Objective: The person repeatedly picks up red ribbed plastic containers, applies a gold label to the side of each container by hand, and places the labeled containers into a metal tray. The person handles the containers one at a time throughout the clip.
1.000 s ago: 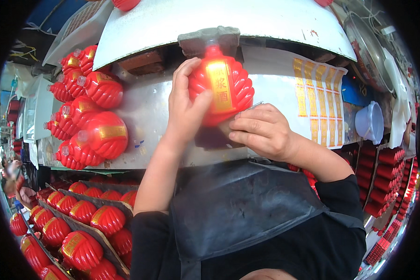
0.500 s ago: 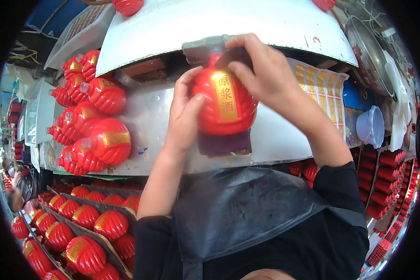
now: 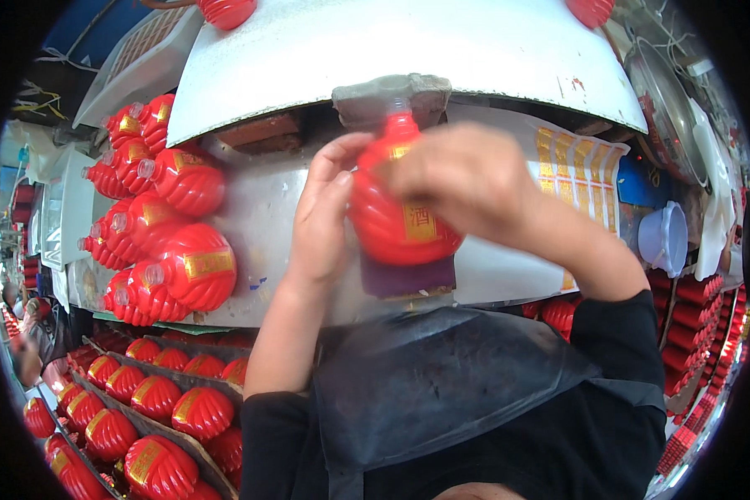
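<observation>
looking down from the head camera, a person stands at a pale metal worktable (image 3: 258, 217) and holds a round, ribbed red bottle (image 3: 392, 225) with a gold label, near the middle of the picture. the bottle stands upright on a dark purple block (image 3: 408, 277), its neck reaching up into a grey metal fixture (image 3: 392, 96) under a white curved hood (image 3: 392, 42).

the left hand (image 3: 321, 221) cups the bottle's left side, fingers curled round the ribbed body and thumb near the neck. the right hand (image 3: 467, 179) is blurred and lies over the bottle's upper right shoulder; its fingers appear bent against the bottle, but how firmly they close cannot be told. both forearms rise from the lower edge, in black sleeves, over a dark apron (image 3: 450, 383).

to the left on the table lies a cluster of the same red bottles (image 3: 162, 225), on their sides with pale caps toward the camera. below left, more red bottles (image 3: 150, 408) sit in rows in cardboard trays. to the right of the hands a sheet of gold labels (image 3: 579, 171) lies on the table, and past it hangs a pale plastic funnel (image 3: 665, 237). stacks of red caps (image 3: 700, 325) fill the far right edge.
</observation>
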Motion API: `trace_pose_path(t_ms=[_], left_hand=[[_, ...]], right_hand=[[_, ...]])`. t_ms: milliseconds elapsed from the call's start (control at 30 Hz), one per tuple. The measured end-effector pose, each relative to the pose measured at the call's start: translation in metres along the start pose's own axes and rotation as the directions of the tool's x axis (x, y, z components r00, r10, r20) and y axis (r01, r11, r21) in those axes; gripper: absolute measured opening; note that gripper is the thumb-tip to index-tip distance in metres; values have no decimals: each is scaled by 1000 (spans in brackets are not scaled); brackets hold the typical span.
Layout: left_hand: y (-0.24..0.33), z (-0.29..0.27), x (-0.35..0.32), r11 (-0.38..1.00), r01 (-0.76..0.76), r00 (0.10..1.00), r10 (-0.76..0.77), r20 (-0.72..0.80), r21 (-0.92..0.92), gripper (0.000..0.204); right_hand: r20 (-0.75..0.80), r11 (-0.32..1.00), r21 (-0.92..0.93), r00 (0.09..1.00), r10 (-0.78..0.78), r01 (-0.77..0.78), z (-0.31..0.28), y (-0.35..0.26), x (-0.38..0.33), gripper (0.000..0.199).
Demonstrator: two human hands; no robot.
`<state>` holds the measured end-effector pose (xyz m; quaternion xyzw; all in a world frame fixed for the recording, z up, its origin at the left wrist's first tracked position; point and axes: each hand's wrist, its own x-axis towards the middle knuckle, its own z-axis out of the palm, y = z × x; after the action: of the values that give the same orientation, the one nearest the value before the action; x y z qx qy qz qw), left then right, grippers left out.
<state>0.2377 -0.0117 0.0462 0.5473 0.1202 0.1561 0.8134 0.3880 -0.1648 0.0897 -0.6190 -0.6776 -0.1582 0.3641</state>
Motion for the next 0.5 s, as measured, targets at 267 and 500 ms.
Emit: trace_pose_path(t_ms=[267, 500], left_hand=[[-9, -11, 36, 974, 185, 980, -174, 95, -131, 20], [5, 1, 11, 976, 88, 981, -50, 187, -199, 30]], right_hand=[[-85, 953, 135, 955, 285, -273, -3, -41, -35, 34], [-84, 942, 71, 939, 333, -327, -20, 1, 0, 31]])
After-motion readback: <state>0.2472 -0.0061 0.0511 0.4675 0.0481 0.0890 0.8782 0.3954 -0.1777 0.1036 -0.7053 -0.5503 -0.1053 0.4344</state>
